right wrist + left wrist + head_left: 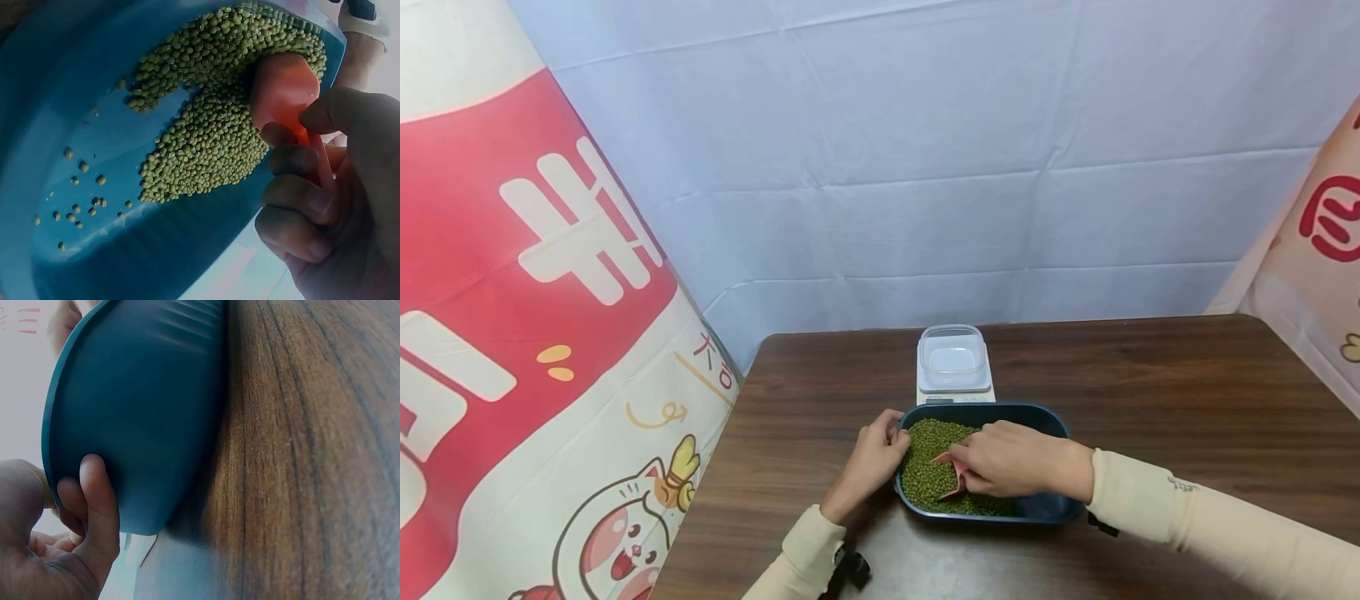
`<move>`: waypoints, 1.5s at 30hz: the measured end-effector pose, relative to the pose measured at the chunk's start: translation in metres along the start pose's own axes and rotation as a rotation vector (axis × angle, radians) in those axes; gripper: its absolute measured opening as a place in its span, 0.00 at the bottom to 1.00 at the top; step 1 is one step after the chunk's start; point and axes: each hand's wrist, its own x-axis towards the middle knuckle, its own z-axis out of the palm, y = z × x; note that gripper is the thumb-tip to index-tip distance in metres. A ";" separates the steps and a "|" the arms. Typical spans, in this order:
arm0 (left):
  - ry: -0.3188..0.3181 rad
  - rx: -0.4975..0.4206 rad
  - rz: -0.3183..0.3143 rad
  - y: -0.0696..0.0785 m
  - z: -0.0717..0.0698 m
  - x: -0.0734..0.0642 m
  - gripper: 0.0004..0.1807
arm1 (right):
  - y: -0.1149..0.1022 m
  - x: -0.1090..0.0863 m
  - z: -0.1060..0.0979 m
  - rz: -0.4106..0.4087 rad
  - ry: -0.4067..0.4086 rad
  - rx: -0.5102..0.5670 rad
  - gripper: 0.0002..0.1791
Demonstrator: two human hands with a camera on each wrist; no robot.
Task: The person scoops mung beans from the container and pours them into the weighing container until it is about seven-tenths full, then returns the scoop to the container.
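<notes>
A dark blue-green plastic basin [977, 520] stands on the table, with green mung beans [927, 471] heaped toward its left end. My left hand [876, 457] pinches the basin's left rim; in the left wrist view its fingers bend over the wall [144, 412]. My right hand [1021, 460] is over the basin, its fingers curled round the handle of a pink-red scoop [284, 90]. The scoop's head sits down among the beans, and how much it holds is hidden. Toward the basin's other end, a few loose beans [83, 167] lie scattered on the bottom.
Just behind the basin is a white kitchen scale [931, 398] with a clear square container [953, 357] on it. Wood-grain tabletop [1157, 392] extends to both sides. Pale cloth [925, 167] hangs behind the table, and a printed banner [490, 333] stands along its left.
</notes>
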 end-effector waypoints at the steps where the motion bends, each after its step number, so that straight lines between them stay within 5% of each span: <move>1: 0.000 0.003 0.000 0.000 0.000 0.000 0.16 | 0.000 0.001 0.001 -0.004 0.003 0.000 0.08; 24: 0.004 0.001 -0.004 0.000 0.000 0.000 0.15 | 0.006 0.002 0.013 -0.044 0.030 0.109 0.09; 34: -0.004 -0.007 -0.006 0.002 -0.001 -0.001 0.14 | 0.013 -0.003 0.016 0.008 0.017 0.233 0.08; 45: -0.005 0.011 -0.013 0.003 -0.002 -0.001 0.14 | 0.023 -0.007 0.022 0.024 0.061 0.240 0.08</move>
